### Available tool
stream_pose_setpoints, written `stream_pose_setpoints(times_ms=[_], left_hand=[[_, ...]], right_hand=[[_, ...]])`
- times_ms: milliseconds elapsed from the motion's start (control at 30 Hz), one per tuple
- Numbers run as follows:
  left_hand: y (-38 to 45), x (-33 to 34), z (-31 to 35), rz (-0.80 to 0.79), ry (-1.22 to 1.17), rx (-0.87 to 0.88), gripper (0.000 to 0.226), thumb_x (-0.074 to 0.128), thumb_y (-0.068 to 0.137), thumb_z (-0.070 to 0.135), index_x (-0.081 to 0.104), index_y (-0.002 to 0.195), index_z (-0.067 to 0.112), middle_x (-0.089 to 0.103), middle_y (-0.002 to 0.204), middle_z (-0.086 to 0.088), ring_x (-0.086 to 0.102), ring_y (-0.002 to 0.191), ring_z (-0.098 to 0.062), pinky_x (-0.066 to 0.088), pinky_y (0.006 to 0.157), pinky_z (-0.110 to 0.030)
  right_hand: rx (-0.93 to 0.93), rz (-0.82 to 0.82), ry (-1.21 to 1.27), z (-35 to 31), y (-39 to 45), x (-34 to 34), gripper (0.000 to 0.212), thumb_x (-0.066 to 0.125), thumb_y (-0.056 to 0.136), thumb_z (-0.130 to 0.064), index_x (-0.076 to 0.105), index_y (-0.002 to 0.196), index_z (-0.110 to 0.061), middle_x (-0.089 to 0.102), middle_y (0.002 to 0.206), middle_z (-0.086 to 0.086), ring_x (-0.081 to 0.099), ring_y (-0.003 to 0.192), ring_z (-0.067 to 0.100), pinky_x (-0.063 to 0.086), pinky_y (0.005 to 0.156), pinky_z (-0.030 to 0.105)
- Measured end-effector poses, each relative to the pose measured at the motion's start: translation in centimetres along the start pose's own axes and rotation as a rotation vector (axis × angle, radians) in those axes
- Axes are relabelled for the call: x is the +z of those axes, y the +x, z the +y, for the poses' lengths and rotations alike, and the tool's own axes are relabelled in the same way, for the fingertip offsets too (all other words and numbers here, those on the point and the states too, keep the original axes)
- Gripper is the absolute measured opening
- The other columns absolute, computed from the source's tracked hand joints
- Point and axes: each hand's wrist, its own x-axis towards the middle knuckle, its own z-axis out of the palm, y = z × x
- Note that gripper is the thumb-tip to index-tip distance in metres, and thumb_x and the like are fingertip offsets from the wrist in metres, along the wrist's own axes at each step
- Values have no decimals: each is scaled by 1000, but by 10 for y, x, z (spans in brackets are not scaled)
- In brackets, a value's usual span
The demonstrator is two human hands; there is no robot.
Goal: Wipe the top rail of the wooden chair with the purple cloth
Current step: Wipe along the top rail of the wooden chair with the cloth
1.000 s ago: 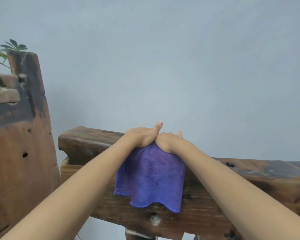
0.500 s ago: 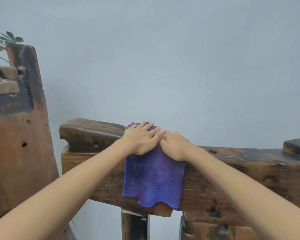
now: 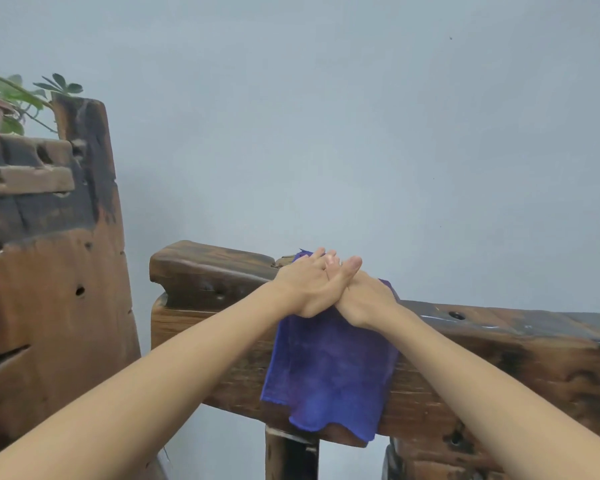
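A purple cloth (image 3: 329, 372) hangs folded over the top rail (image 3: 208, 271) of a dark, worn wooden chair, and its front flap drapes down the rail's face. My left hand (image 3: 305, 285) lies flat on the cloth on top of the rail, fingers together and pointing away. Its thumb crosses over my right hand (image 3: 364, 301), which presses the cloth down just to the right. The two hands touch. The cloth's part behind the rail is hidden.
A taller wooden chair back (image 3: 56, 306) stands close on the left, with a potted plant (image 3: 11, 98) behind its top. A plain grey wall fills the background. The rail runs on to the right (image 3: 499, 327), bare, with a small hole in it.
My hands went from bunched on the cloth to spread flat over it, and the left thumb now overlaps the right hand. The cloth stays at about the same spot on the rail.
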Motion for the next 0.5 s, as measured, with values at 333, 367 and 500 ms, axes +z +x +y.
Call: stream_pose_setpoints(times_ms=[333,367,500], left_hand=[[46,1,-6,-35,30,-97,107,-10,81,82,47,150,23,47,154,-9,41,141,-31,28,113,-45],[51,0,-6,-58,36,-102,107,-11,80,83,42,153,25,41,158,-10,36,146,-31,24,116,-46],[64,1,-2,-107,62,-130,103,-10,84,81,41,153,24,40,158,-13,32,148,-30,20,116,-45]], right_hand=[[164,-202,62,17,48,-12,79,-9,95,-73,33,158,-49,46,162,2,40,150,28,26,123,47],[177,-190,68,18,50,-13,74,-7,97,-72,29,159,-50,42,164,1,37,152,27,23,124,47],[235,-156,42,20,52,-15,66,-2,104,-63,21,163,-44,36,168,1,33,154,28,22,123,47]])
